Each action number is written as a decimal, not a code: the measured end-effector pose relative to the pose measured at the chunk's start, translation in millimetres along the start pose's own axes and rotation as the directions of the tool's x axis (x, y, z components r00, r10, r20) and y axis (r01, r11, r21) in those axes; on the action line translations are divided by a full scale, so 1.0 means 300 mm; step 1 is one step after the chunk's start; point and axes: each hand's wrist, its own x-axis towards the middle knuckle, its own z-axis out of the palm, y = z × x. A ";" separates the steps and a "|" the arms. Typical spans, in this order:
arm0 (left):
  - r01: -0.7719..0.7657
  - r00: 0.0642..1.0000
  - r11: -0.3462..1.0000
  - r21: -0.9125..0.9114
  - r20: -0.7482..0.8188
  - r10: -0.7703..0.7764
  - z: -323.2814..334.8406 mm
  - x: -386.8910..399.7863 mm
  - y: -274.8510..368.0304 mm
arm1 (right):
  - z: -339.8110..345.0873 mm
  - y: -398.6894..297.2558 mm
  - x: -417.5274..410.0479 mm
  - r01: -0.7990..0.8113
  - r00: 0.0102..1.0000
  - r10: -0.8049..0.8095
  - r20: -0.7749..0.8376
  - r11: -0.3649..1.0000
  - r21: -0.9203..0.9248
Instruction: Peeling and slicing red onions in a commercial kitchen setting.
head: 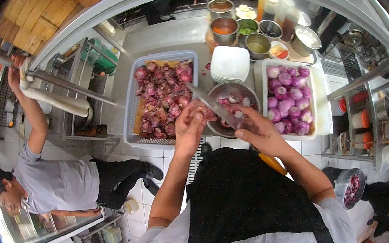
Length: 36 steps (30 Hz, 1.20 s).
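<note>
My left hand (190,123) holds a reddish piece of onion or onion skin (205,112) in its fingers. In my right hand (259,128) is a kitchen knife (214,106), its blade slanting up to the left, above a steel bowl (252,90) with onion pieces and peelings in it. A grey-blue plastic crate (126,111) of unpeeled red onions and loose skins (165,103) stands at the left. To the right, a white plastic basket (263,76) holds peeled purple onions (286,104). My hands partly cover the bowl.
Stacked white square dishes (229,61) stand behind the bowl. Steel containers of food (224,30) and squeeze bottles (275,7) line the back of the steel counter (169,33). A metal frame crosses overhead. At the left, a co-worker (56,182) grips a rail (66,87) with a cloth over it.
</note>
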 end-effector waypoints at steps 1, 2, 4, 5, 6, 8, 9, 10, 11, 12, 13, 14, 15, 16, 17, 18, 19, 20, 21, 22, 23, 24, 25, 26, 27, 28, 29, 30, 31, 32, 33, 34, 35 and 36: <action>0.001 1.000 1.000 -0.011 0.009 -0.001 0.023 -0.007 -0.013 | 0.002 -0.008 0.009 -0.006 0.999 0.007 0.031 0.999 -0.045; 0.008 1.000 1.000 -0.018 0.017 -0.008 0.053 -0.013 -0.019 | 0.001 -0.014 0.010 -0.011 0.998 0.016 0.063 0.996 -0.089; 0.020 1.000 0.992 0.121 -0.017 -0.019 0.107 -0.018 -0.005 | 0.007 -0.004 0.008 -0.002 0.999 0.006 0.049 0.996 -0.088; 0.024 1.000 0.993 0.119 -0.013 -0.023 0.117 -0.014 -0.006 | 0.005 0.004 0.006 0.010 0.999 -0.006 0.043 0.996 -0.084; 0.046 0.999 0.983 0.180 -0.013 -0.044 0.122 -0.015 -0.005 | 0.004 0.015 0.003 0.051 0.998 -0.049 0.047 0.998 -0.045; 0.069 0.998 0.968 0.242 -0.015 -0.067 0.137 -0.015 0.004 | 0.002 0.000 -0.009 0.032 0.999 -0.030 0.036 0.999 -0.040; 0.066 0.998 0.958 0.277 -0.019 -0.063 0.147 -0.012 0.010 | -0.001 -0.010 -0.015 0.014 1.000 -0.013 0.023 0.999 -0.037; 0.063 0.998 0.948 0.313 -0.022 -0.059 0.153 -0.010 0.012 | -0.003 -0.019 -0.017 0.012 1.000 -0.011 0.021 0.999 -0.037; 0.065 0.998 0.948 0.312 -0.021 -0.062 0.154 -0.011 0.009 | -0.004 -0.028 -0.018 0.004 1.000 -0.003 0.022 0.999 -0.046; 0.047 0.999 0.946 0.321 -0.003 -0.049 0.158 -0.012 0.006 | -0.006 -0.033 -0.019 -0.003 1.000 0.004 0.022 0.998 -0.055; 0.029 0.999 0.944 0.329 0.014 -0.035 0.161 -0.014 0.003 | -0.006 -0.030 -0.021 -0.003 1.000 0.004 0.018 0.998 -0.055; 0.030 0.999 0.944 0.329 0.017 -0.038 0.170 -0.014 0.003 | -0.004 -0.024 -0.023 -0.013 1.000 0.013 -0.002 0.998 -0.065; 0.020 1.000 0.944 0.329 0.007 -0.024 0.186 -0.015 0.004 | -0.003 -0.016 -0.024 -0.022 0.999 0.021 -0.025 0.997 -0.074; 0.010 1.000 0.944 0.329 -0.004 -0.009 0.195 -0.016 0.003 | -0.003 -0.004 -0.019 -0.023 0.999 0.021 -0.030 0.997 -0.073; 0.012 1.000 0.944 0.328 -0.001 -0.013 0.187 -0.019 -0.003 | -0.003 0.012 -0.010 -0.027 0.998 0.023 -0.056 0.997 -0.071; 0.046 0.999 0.929 0.369 -0.005 -0.047 0.170 -0.026 -0.012 | -0.001 0.019 -0.003 -0.032 0.997 0.026 -0.079 0.997 -0.068; 0.078 0.997 0.910 0.408 -0.012 -0.080 0.160 -0.032 -0.017 | 0.004 0.017 0.000 -0.033 0.996 0.028 -0.081 0.997 -0.068; 0.080 0.997 0.910 0.407 -0.012 -0.082 0.161 -0.036 -0.021 | 0.010 0.014 0.003 -0.011 0.996 0.001 -0.092 0.994 -0.108; 0.063 0.998 0.910 0.411 0.003 -0.070 0.163 -0.043 -0.024 | 0.015 0.012 0.006 0.012 0.995 -0.027 -0.101 0.989 -0.148; 0.045 0.998 0.909 0.414 0.017 -0.058 0.166 -0.050 -0.029 | 0.014 0.019 0.017 0.011 0.995 -0.026 -0.099 0.989 -0.148; 0.047 0.998 0.909 0.414 0.014 -0.057 0.180 -0.062 -0.036 | 0.012 0.036 0.033 0.018 0.990 -0.034 -0.138 0.992 -0.122; 0.019 1.000 0.902 0.431 -0.014 -0.014 0.205 -0.072 -0.043 | 0.011 0.056 0.046 0.027 0.983 -0.044 -0.177 0.995 -0.099; -0.008 0.999 0.893 0.450 -0.036 0.028 0.220 -0.075 -0.046 | 0.011 0.096 0.056 0.028 0.983 -0.046 -0.178 0.995 -0.101; 0.012 1.000 0.886 0.464 -0.012 -0.007 0.201 -0.074 -0.053 | 0.012 0.148 0.068 0.101 0.974 -0.106 -0.199 0.994 -0.038; 0.012 1.000 0.886 0.464 -0.016 -0.005 0.171 -0.071 -0.064 | 0.015 0.177 0.076 0.172 0.962 -0.163 -0.218 0.985 0.025; 0.107 0.994 0.964 0.242 -0.043 -0.099 0.135 -0.069 -0.075 | 0.005 0.149 0.076 0.171 0.966 -0.162 -0.203 0.985 0.027; 0.195 0.980 0.981 0.005 -0.045 -0.194 0.108 -0.064 -0.083 | -0.022 0.099 0.073 -0.041 0.995 0.058 -0.080 0.978 0.204; 0.221 0.975 0.967 -0.129 0.045 -0.217 0.095 -0.049 -0.085 | -0.039 0.071 0.070 -0.263 0.964 0.255 0.069 0.901 0.346; 0.219 0.976 0.967 -0.129 0.040 -0.215 0.084 -0.041 -0.084 | -0.040 0.078 0.074 -0.265 0.964 0.256 0.074 0.900 0.346; 0.245 0.969 0.947 -0.207 0.092 -0.231 0.073 -0.035 -0.081 | -0.037 0.092 0.079 -0.327 0.945 0.276 0.176 0.765 0.555; 0.275 0.959 0.919 -0.282 0.146 -0.242 0.073 -0.024 -0.080 | -0.042 0.103 0.085 -0.385 0.922 0.270 0.276 0.579 0.719; 0.281 0.956 0.916 -0.286 0.164 -0.243 0.083 -0.016 -0.070 | -0.047 0.106 0.092 -0.411 0.912 0.264 0.315 0.584 0.700; 0.280 0.957 0.916 -0.287 0.163 -0.241 0.091 -0.012 -0.069 | -0.043 0.100 0.092 -0.413 0.911 0.265 0.316 0.585 0.698; 0.276 0.960 0.955 -0.108 0.081 -0.268 0.098 -0.012 -0.072 | -0.036 0.089 0.089 -0.416 0.909 0.293 0.296 0.586 0.696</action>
